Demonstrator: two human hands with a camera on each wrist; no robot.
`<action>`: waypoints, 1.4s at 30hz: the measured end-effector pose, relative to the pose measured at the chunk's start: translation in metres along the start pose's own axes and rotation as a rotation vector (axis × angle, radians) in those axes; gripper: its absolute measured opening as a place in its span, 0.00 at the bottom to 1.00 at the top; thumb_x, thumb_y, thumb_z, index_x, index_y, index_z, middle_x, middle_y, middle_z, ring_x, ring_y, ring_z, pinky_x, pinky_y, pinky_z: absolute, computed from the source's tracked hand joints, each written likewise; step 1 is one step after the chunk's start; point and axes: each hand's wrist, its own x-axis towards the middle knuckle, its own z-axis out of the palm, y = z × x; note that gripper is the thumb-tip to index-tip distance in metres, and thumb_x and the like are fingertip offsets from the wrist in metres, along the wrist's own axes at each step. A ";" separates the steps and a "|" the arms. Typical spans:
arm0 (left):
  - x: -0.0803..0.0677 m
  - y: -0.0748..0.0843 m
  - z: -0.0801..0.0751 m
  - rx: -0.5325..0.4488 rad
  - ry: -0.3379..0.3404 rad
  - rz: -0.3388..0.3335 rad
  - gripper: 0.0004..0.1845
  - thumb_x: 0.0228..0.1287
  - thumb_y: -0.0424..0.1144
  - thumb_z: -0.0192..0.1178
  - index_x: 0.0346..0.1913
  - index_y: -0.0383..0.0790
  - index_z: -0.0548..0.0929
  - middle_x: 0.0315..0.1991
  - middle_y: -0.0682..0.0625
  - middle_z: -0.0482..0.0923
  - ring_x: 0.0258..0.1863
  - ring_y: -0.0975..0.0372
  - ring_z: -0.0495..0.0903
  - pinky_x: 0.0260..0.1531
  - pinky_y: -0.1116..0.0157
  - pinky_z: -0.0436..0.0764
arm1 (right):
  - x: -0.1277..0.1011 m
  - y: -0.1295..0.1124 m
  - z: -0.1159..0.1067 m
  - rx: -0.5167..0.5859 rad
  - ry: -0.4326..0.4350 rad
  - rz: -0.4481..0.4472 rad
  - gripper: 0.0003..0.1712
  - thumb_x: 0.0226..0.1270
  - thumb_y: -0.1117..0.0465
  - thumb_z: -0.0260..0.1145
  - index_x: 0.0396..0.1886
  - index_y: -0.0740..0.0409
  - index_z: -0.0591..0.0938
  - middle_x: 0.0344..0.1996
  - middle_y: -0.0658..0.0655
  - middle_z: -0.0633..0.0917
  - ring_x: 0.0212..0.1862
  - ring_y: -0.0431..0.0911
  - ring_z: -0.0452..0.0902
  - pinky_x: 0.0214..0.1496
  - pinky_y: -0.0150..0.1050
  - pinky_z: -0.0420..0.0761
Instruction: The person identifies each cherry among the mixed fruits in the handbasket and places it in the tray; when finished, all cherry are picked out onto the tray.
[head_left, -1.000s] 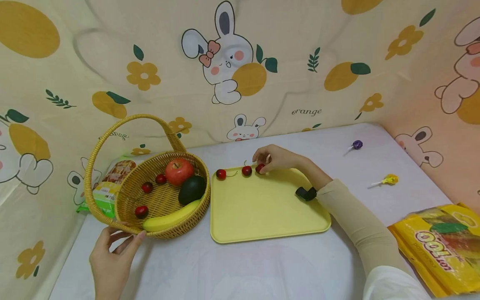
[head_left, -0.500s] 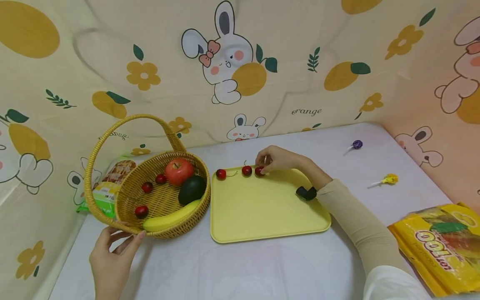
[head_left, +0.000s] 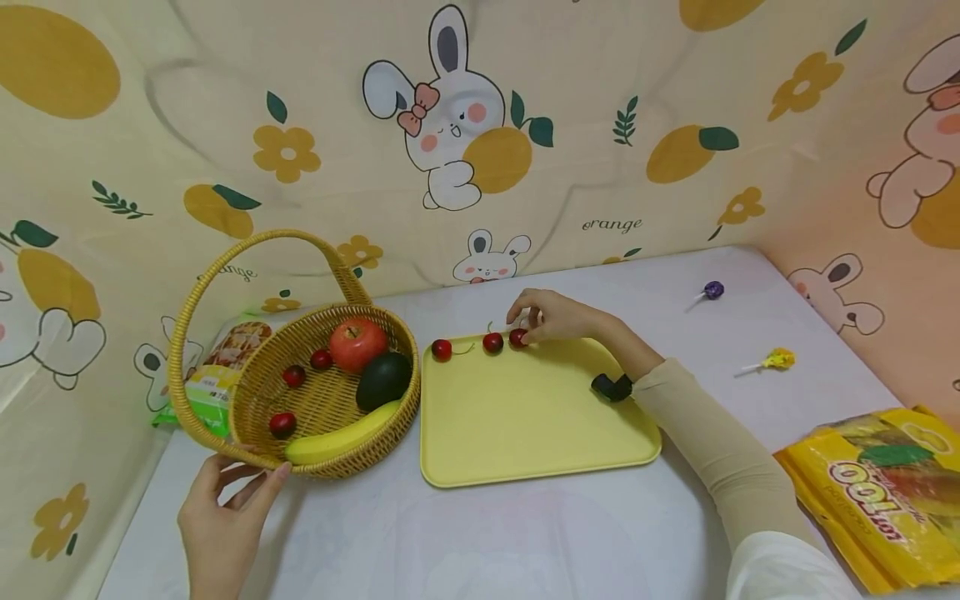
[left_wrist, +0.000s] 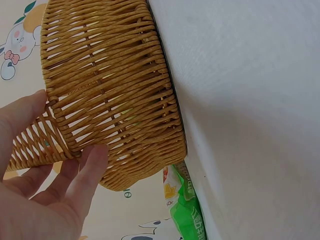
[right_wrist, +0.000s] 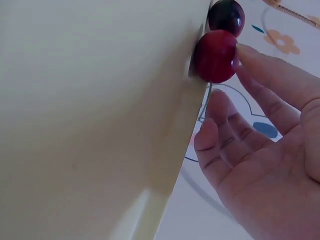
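Note:
My left hand (head_left: 225,517) grips the near rim of a round wicker basket (left_wrist: 110,85) at the foot of its handle, thumb and fingers on either side. Inside lie a red apple (head_left: 358,344), a dark green avocado (head_left: 385,381), a banana (head_left: 341,435) and several cherries, one cherry (head_left: 282,425) near the banana. Over the far edge of a yellow tray (head_left: 540,425), my right hand (head_left: 558,317) pinches a cherry (right_wrist: 216,56), thumb against its side. Just left of it sits a stemmed cherry (head_left: 492,342), and another cherry (head_left: 442,350) rests at the tray's far left corner.
A purple lollipop (head_left: 713,290) and a yellow lollipop (head_left: 780,359) lie on the right of the white table, behind a yellow snack bag (head_left: 877,492). A green-ended food packet (head_left: 217,375) stands behind the basket. Patterned cloth (head_left: 600,100) walls the back and sides.
The pinched cherry and my right hand have shifted only slightly at the tray's far edge. My left hand and the basket have stayed put.

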 end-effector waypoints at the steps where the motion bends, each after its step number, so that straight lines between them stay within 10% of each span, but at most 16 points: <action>1: 0.000 0.000 0.000 -0.001 -0.002 0.000 0.24 0.51 0.21 0.74 0.51 0.30 0.78 0.45 0.51 0.75 0.41 0.72 0.79 0.38 0.81 0.84 | 0.000 0.000 0.000 -0.001 -0.001 -0.004 0.18 0.62 0.69 0.71 0.52 0.66 0.82 0.50 0.64 0.78 0.41 0.49 0.77 0.42 0.38 0.82; 16: -0.001 0.002 0.000 0.012 0.004 -0.012 0.23 0.53 0.24 0.74 0.52 0.30 0.78 0.47 0.47 0.76 0.41 0.73 0.79 0.38 0.80 0.85 | 0.061 -0.081 0.000 -0.007 0.026 -0.201 0.14 0.64 0.69 0.70 0.50 0.60 0.83 0.52 0.59 0.80 0.45 0.48 0.77 0.41 0.37 0.83; 26: 0.000 0.001 0.000 0.012 0.009 0.001 0.24 0.51 0.22 0.74 0.51 0.31 0.78 0.47 0.48 0.76 0.40 0.74 0.79 0.36 0.80 0.85 | 0.153 -0.185 0.048 0.047 -0.220 -0.367 0.14 0.68 0.68 0.67 0.52 0.65 0.81 0.48 0.60 0.83 0.49 0.46 0.79 0.52 0.30 0.82; 42: 0.000 -0.002 0.001 -0.046 -0.012 0.004 0.24 0.52 0.20 0.72 0.53 0.28 0.77 0.47 0.48 0.75 0.43 0.69 0.80 0.38 0.78 0.86 | 0.210 -0.221 0.146 0.105 -0.530 -0.146 0.20 0.71 0.60 0.67 0.59 0.62 0.81 0.53 0.53 0.83 0.49 0.39 0.79 0.44 0.34 0.87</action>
